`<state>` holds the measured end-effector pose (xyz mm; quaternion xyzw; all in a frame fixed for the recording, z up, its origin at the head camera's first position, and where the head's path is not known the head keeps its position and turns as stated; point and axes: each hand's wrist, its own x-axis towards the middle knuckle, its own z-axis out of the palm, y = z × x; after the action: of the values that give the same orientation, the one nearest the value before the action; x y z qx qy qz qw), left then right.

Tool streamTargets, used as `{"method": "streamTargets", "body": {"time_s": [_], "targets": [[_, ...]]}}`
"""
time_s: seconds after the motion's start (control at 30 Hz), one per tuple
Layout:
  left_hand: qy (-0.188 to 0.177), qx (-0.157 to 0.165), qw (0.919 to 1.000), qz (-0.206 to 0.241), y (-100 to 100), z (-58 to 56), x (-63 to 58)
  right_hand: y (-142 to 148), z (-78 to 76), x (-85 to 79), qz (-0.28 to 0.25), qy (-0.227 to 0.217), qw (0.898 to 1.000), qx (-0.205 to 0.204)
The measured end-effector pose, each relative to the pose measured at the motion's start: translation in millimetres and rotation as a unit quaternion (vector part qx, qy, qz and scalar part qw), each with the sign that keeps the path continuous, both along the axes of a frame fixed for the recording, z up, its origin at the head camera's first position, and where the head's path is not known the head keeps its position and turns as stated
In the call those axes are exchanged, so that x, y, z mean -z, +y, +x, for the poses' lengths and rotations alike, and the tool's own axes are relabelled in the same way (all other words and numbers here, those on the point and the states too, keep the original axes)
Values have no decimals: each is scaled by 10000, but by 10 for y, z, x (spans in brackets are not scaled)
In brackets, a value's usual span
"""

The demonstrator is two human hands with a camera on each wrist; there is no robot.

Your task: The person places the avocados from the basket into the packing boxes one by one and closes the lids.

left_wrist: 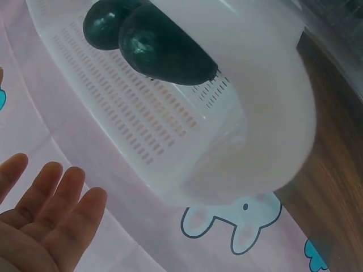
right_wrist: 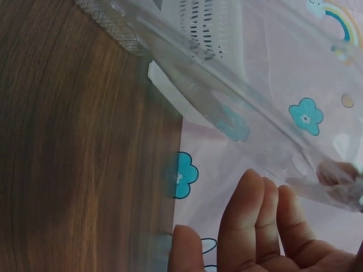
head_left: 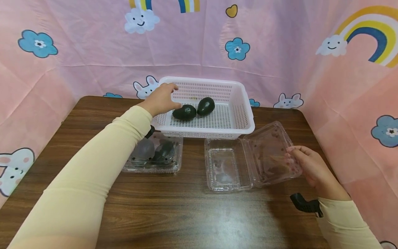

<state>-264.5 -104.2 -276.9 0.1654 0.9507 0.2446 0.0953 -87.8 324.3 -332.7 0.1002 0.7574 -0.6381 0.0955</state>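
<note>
Two dark green avocados, one on the left [head_left: 185, 113] and one on the right [head_left: 206, 106], lie side by side in a white slotted plastic basket [head_left: 205, 130]. Over the basket's left end hovers my left hand [head_left: 162, 100], fingers spread and holding nothing; the left wrist view shows its fingers apart from the avocados [left_wrist: 167, 48]. A clear plastic clamshell box [head_left: 228, 173] lies unfolded in front of the basket, no avocado in it. My right hand [head_left: 314, 171] pinches the outer edge of its raised lid [head_left: 270, 155] between thumb and fingers.
Left of the open box stands a closed clear clamshell [head_left: 158, 162] with dark avocados inside, partly hidden by my left sleeve [head_left: 93, 180]. All stands on a brown wooden table [head_left: 161, 214]. Pink printed cloth [head_left: 192, 45] hangs behind and at both sides.
</note>
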Motion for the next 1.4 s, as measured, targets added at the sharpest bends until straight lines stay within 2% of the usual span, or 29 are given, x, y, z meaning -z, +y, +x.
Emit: {"method": "streamTargets", "body": {"time_s": [0.43, 0.8, 1.1, 1.4], "targets": [[153, 96, 9998, 7, 73, -113, -1, 1, 2, -25, 225, 58, 9997, -113], [131, 190, 9997, -9, 110, -220, 22, -29, -20, -34, 690, -90, 9975, -73], [-5, 210, 9997, 116, 131, -278, 47, -24, -6, -48, 787, -114, 9968, -69], [-24, 281, 9995, 128, 152, -354, 81, -19, -4, -27, 1211, -150, 9925, -119]]}}
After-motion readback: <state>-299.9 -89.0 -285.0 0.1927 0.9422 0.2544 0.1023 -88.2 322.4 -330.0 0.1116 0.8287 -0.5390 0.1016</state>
